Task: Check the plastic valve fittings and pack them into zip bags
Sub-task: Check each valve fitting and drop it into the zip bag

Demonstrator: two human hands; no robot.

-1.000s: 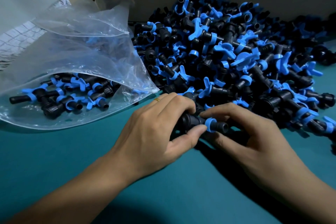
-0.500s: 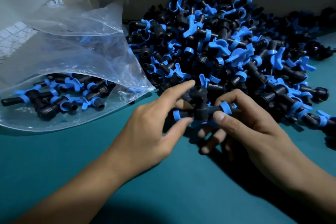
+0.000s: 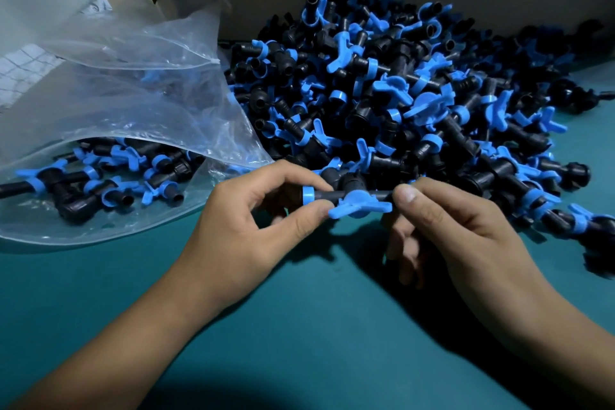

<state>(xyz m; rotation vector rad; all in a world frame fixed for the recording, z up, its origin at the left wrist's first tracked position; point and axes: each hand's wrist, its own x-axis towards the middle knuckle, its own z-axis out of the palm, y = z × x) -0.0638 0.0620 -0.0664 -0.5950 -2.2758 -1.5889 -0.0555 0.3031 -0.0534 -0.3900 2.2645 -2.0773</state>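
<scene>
While both hands point(image 3: 239, 226) pinch it, the valve fitting point(image 3: 349, 200) (no legible markings) hangs level

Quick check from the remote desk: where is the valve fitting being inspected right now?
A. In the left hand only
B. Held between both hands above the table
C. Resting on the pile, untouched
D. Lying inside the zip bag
B: the left hand and right hand each pinch an end of the valve fitting, in front of the pile.
</scene>
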